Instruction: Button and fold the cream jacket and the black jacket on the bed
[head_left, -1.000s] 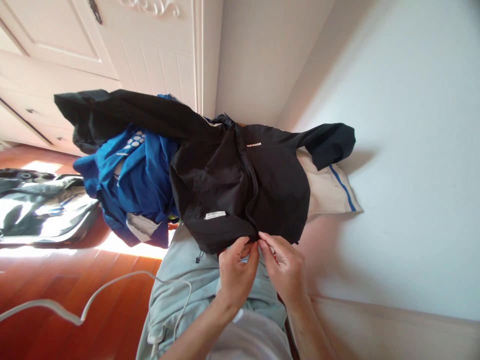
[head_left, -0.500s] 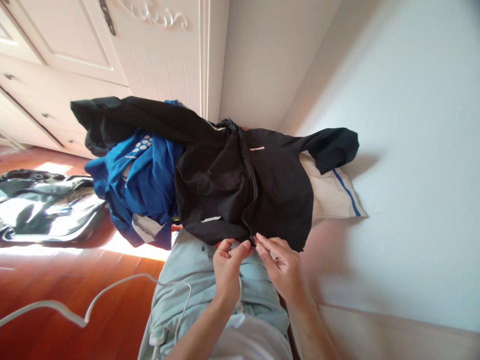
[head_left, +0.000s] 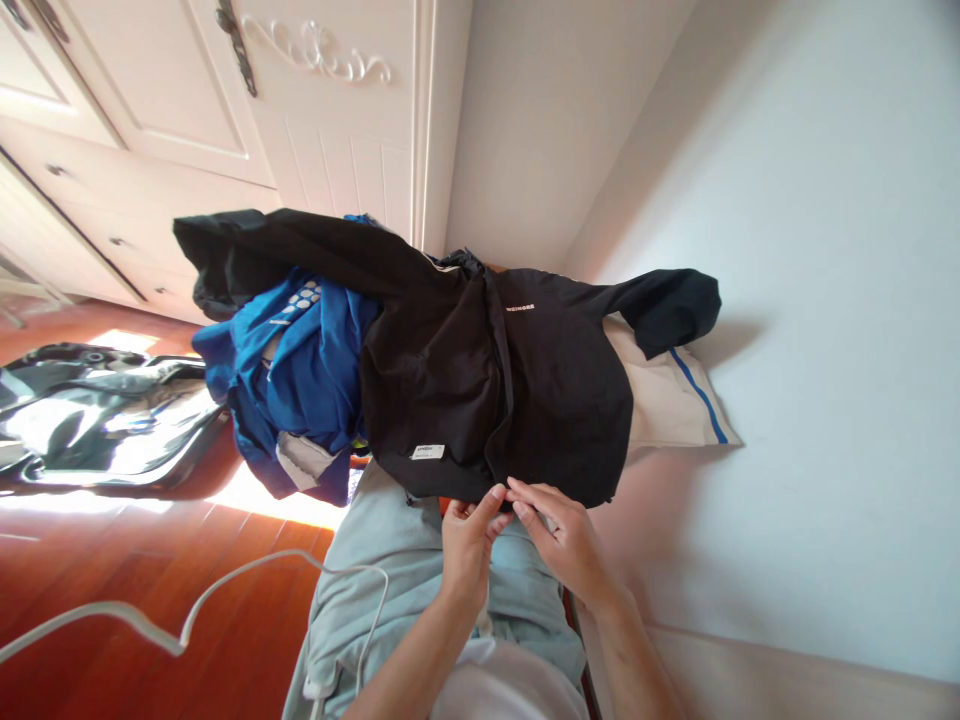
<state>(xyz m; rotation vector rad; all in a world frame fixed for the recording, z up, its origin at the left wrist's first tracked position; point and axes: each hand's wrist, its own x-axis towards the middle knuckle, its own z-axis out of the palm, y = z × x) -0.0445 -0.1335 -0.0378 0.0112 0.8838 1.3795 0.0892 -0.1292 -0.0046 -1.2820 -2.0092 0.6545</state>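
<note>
A black jacket (head_left: 562, 390) lies spread in front of me, front side up, its hem toward my lap and its sleeves out to both sides. My left hand (head_left: 469, 535) pinches the bottom of the front opening between thumb and fingers. Right beside it, my right hand (head_left: 559, 530) grips the same hem corner with its fingertips. The small part between the fingers is mostly hidden. A white label (head_left: 427, 452) shows near the hem on the left. Under the jacket are blue clothing (head_left: 300, 370) and a cream garment with a blue stripe (head_left: 660, 395).
An open suitcase (head_left: 105, 410) sits on the wooden floor (head_left: 150, 570) at the left. A white cable (head_left: 247, 565) runs from the floor onto my grey-green trousers (head_left: 360, 590). White cabinets (head_left: 345, 140) stand behind, and a pale wall (head_left: 825, 350) rises on the right.
The view has shifted slightly, so everything sits a little lower and further right. The label by the hem now faces up more fully. Both hands stay at the jacket's hem.
</note>
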